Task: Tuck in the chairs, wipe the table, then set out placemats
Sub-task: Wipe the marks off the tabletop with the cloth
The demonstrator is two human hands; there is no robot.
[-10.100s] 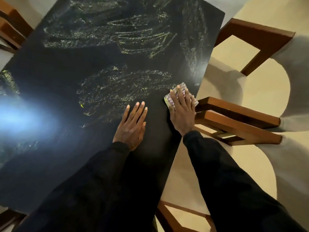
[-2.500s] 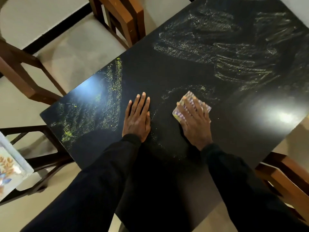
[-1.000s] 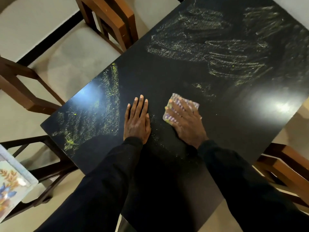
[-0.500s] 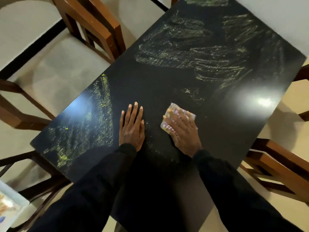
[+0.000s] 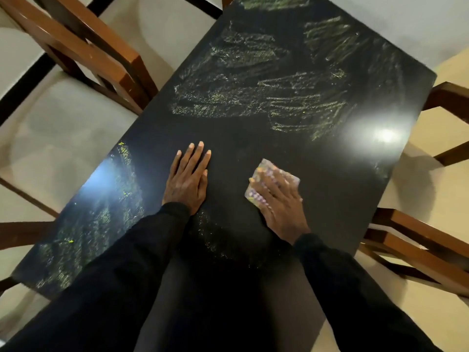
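Observation:
A glossy black table (image 5: 342, 189) fills the view, streaked with yellowish wiping marks at the far end and near its left corner. My right hand (image 5: 281, 201) lies flat with straight fingers on a small folded patterned cloth (image 5: 256, 191), pressing it to the tabletop. My left hand (image 5: 189, 180) rests flat on the table to the left of the cloth, fingers straight and together, holding nothing. Both arms are in black sleeves.
Wooden chairs stand around the table: one (image 5: 83, 49) at the upper left, one (image 5: 418, 240) at the lower right, another (image 5: 449, 102) at the right edge. Dark chair rails (image 5: 22, 232) show at the lower left. The floor (image 5: 58, 128) is pale tile.
My right hand has slid the cloth to the right, away from my left hand. The view has shifted, and the patterned item on the left chair has left the frame.

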